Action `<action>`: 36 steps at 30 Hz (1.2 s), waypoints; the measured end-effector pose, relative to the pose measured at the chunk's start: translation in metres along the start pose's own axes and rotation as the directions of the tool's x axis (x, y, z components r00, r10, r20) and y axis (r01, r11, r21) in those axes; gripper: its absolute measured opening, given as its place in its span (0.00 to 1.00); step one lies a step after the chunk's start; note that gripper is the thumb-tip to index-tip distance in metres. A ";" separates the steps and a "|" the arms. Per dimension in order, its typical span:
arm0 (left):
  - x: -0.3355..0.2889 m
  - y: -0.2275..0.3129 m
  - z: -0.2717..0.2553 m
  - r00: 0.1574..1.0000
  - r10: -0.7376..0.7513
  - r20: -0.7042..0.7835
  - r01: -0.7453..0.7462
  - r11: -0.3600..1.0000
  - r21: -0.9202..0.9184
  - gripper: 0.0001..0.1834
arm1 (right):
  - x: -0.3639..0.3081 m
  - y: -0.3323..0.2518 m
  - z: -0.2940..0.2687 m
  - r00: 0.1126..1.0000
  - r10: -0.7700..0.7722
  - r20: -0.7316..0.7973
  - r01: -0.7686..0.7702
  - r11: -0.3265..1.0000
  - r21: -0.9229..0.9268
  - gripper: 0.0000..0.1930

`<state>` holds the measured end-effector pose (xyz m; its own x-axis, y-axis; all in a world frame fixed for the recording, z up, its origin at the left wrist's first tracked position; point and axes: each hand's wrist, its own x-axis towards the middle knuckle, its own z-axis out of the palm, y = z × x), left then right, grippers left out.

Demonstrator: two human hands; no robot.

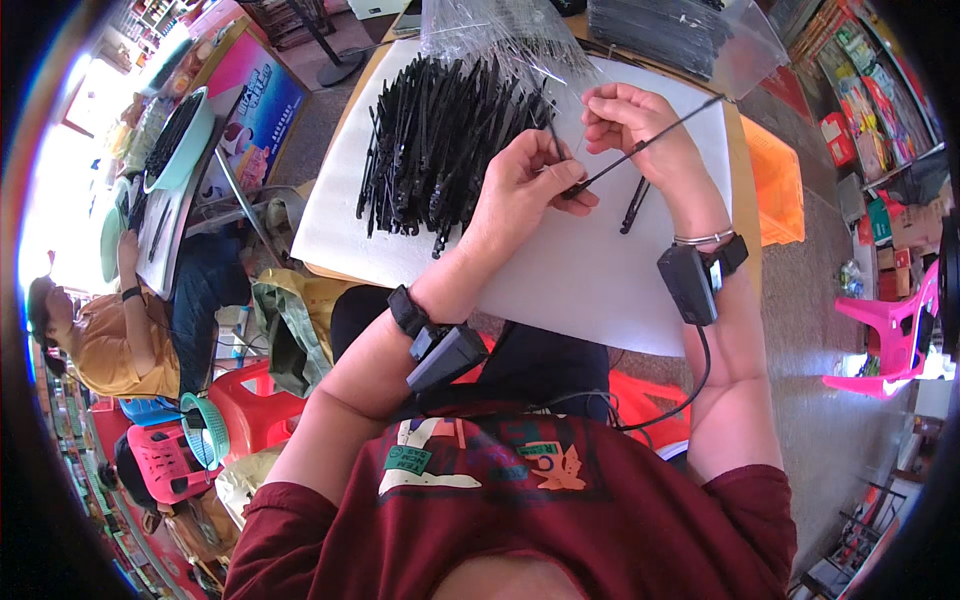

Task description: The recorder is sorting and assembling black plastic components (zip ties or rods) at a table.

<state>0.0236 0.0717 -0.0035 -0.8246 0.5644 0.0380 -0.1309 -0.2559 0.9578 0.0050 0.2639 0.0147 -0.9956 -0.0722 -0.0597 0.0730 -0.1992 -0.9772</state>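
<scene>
My left hand (522, 188) is closed in a pinch on a thin black stick (690, 117), which slants up to the right across my right palm. A second dark stick shows by the left fingertips; whether it is held too, I cannot tell. My right hand (640, 130) is raised just right of the left one, fingers curled together. What they pinch, if anything, is too fine to make out. Beside my left hand lies a big pile of similar black sticks (430, 150). A few loose black sticks (633, 207) rest below my right hand.
The sticks lie on a white sheet (340, 225) over a table. Clear plastic sleeves (500, 35) spread at its far edge, near a clear bag of dark items (670, 40). An orange crate (775, 185) stands right. At left, another person (125, 340) sits by a green basin (185, 150).
</scene>
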 end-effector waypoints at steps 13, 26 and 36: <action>-0.002 -0.001 0.004 0.971 0.152 -0.184 -0.161 0.986 -0.034 0.03 | -0.019 -0.020 0.009 0.959 -0.068 0.276 0.109 0.985 -0.133 0.11; -0.001 -0.007 0.000 0.975 0.165 -0.148 -0.146 0.981 0.128 0.06 | -0.019 -0.023 0.010 0.957 -0.033 0.289 0.095 0.974 -0.205 0.09; -0.003 -0.006 0.005 0.963 0.211 -0.170 -0.180 0.967 0.180 0.05 | -0.016 -0.020 0.006 0.968 -0.084 0.235 0.123 0.980 -0.155 0.08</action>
<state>0.0293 0.0754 -0.0085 -0.9149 0.3558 0.1905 0.1211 -0.2082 0.9706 0.0203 0.2633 0.0363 -0.9563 -0.2831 0.0725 -0.0599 -0.0529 -0.9968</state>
